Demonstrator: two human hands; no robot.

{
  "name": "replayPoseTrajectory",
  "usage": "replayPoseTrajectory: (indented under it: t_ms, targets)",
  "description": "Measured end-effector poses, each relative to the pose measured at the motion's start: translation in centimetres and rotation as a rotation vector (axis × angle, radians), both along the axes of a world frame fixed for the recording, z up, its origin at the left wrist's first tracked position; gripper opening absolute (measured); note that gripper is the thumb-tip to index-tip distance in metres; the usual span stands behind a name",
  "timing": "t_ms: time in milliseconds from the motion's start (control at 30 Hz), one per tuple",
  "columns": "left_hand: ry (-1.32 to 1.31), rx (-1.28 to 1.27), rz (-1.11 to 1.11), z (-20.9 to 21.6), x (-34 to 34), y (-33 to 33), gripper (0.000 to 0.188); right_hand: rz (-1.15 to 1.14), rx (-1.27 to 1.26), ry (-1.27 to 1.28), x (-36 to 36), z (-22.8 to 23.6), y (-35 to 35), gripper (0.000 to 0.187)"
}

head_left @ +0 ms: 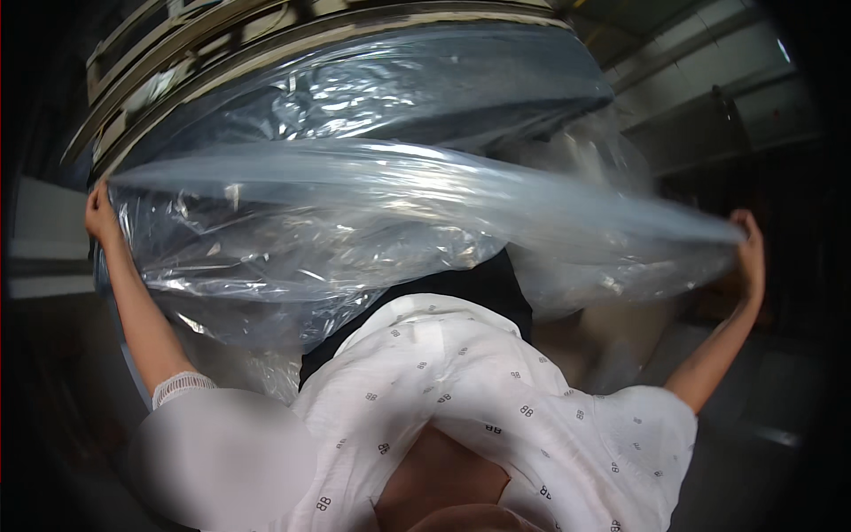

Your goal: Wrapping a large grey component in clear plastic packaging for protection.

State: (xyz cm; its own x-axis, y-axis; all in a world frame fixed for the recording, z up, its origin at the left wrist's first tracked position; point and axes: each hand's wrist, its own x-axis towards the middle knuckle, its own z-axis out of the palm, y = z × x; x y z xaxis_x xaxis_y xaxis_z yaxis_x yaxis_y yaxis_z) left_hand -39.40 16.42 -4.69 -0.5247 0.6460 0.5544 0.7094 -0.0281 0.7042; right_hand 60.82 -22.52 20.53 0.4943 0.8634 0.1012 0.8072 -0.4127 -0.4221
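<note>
A large sheet of clear plastic film point(381, 168) stretches across in front of me, pulled taut between my two hands and blurred along its upper fold. My left hand point(101, 213) is closed on its left end, close to the slatted frame. Out at the far right, my right hand point(750, 241) grips the other end with bent fingers, arm extended. Loose, crinkled film hangs below the taut fold toward my waist. Beyond it lies more shiny plastic point(355, 84), spread over a bluish-grey surface. Whether the film is one layer or a bag, I cannot tell.
A pale slatted frame point(177, 66) runs along the far left edge of the plastic. Light wall panels point(709, 49) stand at the upper right. Dark grey floor point(753, 417) shows at the lower right, and pale ledges lie left of my left arm.
</note>
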Motion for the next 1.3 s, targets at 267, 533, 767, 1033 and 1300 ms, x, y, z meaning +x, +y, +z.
replayPoseTrajectory:
  t_ms: [267, 533, 767, 1033, 1300]
  targets:
    - [0.179, -0.184, 0.159, -0.1, -4.9, -2.3, 0.039, 0.057, 0.778, -0.970, -6.8, 1.0, 17.0, 0.024]
    - [0.373, -0.437, 0.316, 1.7, -10.9, -10.1, 0.039, 0.349, -0.138, -0.344, -8.8, -18.7, 22.0, 0.065]
    - [0.445, -0.359, 0.394, 0.3, -7.9, -8.3, 0.038, 0.344, 0.448, 0.007, -13.6, -17.1, 28.0, 0.044]
    - [0.442, -0.335, 0.302, 1.1, -8.7, -9.3, 0.036, 0.456, 0.443, -0.212, -15.9, -17.9, 29.7, 0.041]
    - [0.447, -0.308, 0.277, 1.0, -7.9, -9.2, 0.037, 0.527, 0.364, -0.243, -15.3, -17.5, 29.8, 0.018]
